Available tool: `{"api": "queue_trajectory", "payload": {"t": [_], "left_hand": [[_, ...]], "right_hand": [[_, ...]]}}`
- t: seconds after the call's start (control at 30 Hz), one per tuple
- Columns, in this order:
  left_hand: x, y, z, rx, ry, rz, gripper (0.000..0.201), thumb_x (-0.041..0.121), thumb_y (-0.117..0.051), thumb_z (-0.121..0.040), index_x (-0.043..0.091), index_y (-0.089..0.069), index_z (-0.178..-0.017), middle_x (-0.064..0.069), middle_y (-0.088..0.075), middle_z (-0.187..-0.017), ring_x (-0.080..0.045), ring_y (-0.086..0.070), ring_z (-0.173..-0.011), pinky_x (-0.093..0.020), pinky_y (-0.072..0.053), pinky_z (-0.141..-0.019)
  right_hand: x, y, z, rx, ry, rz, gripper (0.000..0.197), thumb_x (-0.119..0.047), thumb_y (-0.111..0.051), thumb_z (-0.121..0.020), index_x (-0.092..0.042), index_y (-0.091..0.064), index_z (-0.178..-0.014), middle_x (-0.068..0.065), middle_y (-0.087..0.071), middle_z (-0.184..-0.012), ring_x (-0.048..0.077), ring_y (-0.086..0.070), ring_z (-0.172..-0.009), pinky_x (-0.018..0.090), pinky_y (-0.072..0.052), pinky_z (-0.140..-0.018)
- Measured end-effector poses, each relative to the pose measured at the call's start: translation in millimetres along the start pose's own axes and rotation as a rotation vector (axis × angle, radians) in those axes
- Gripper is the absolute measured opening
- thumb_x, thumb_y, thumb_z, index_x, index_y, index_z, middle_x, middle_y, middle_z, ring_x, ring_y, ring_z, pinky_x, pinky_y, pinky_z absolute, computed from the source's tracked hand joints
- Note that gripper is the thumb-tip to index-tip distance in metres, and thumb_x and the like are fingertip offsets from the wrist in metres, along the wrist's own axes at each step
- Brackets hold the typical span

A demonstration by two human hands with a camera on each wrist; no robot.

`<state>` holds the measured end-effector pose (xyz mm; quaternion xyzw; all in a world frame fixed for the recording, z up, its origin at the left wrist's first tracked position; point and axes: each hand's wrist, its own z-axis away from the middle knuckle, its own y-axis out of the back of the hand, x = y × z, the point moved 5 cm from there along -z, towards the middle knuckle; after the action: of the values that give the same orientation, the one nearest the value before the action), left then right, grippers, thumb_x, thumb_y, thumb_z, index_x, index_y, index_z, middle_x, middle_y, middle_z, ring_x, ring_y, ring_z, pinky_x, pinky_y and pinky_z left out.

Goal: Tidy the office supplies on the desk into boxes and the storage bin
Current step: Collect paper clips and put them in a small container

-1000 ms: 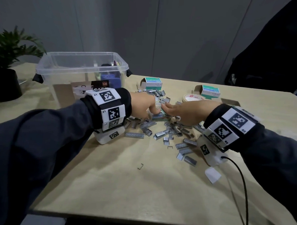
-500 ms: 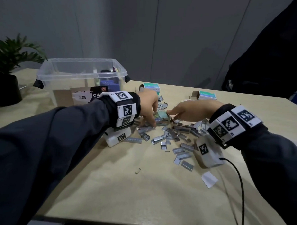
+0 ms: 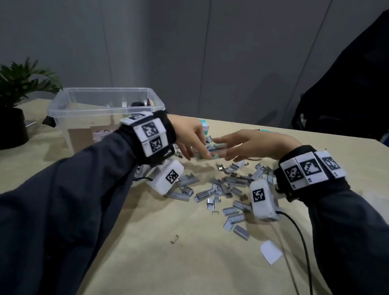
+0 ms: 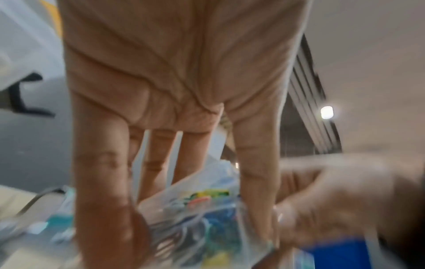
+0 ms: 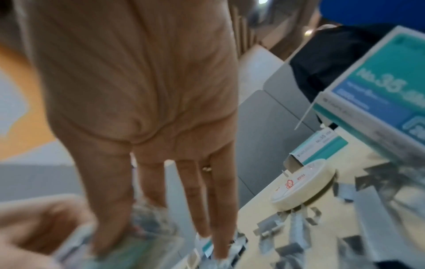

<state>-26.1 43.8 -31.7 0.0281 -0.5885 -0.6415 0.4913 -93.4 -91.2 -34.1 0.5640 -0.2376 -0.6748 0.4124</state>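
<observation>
Desk [image 3: 206, 270] strewn with staples [image 3: 220, 188], both hands [image 3: 189, 133] [image 3: 251, 145] gripping clear packet [image 3: 213, 149], bin [image 3: 83, 111] behind.

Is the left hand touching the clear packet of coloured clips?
Touching. The left wrist view shows the left hand with thumb and fingers around the clear packet.

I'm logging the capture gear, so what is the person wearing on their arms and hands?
Dark long sleeves cover both arms. Each wrist carries a black band with white square-patterned marker tiles and a white camera box beneath; a black cable trails from the right one. The right hand wears a small gold ring.
</observation>
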Motion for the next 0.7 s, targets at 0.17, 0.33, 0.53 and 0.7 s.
{"api": "queue_trajectory", "payload": {"t": [0.17,0.33,0.53,0.7], "left_hand": [[8,34,26,0.102,-0.100,0.143,0.052,0.042,-0.078,-0.064,0.012,-0.075,-0.107,-0.011,-0.073,-0.099,-0.018,-0.065,-0.087,-0.043,-0.055,-0.091],[-5,43,34,0.226,-0.157,0.254,0.038,0.029,-0.071,-0.083,0.019,-0.069,-0.120,-0.007,-0.073,-0.108,-0.022,-0.065,-0.108,-0.037,-0.055,-0.093],[-9,46,44,0.272,-0.264,0.462,0.046,0.015,-0.072,-0.078,0.007,-0.065,-0.122,-0.007,-0.074,-0.106,-0.015,-0.071,-0.096,-0.024,-0.056,-0.084],[-6,54,53,0.385,-0.338,0.557,0.040,0.014,-0.071,-0.082,0.009,-0.066,-0.121,-0.011,-0.073,-0.105,-0.023,-0.070,-0.099,-0.033,-0.058,-0.084]], "right_hand": [[-11,14,0,0.067,0.205,-0.418,0.048,-0.015,-0.056,-0.097,-0.023,-0.048,-0.144,0.009,-0.068,-0.123,0.023,-0.069,-0.107,0.033,-0.056,-0.092],[-23,16,-4,0.185,0.301,-0.480,0.044,-0.017,-0.059,-0.096,-0.020,-0.053,-0.139,0.009,-0.069,-0.120,0.021,-0.069,-0.108,0.035,-0.056,-0.093],[-30,19,-3,0.295,0.378,-0.466,0.041,-0.020,-0.065,-0.091,-0.015,-0.061,-0.132,0.009,-0.071,-0.115,0.020,-0.070,-0.105,0.037,-0.057,-0.092],[-37,26,4,0.383,0.460,-0.535,0.036,-0.017,-0.063,-0.093,-0.014,-0.064,-0.129,0.009,-0.072,-0.114,0.022,-0.069,-0.106,0.037,-0.056,-0.092]]}}
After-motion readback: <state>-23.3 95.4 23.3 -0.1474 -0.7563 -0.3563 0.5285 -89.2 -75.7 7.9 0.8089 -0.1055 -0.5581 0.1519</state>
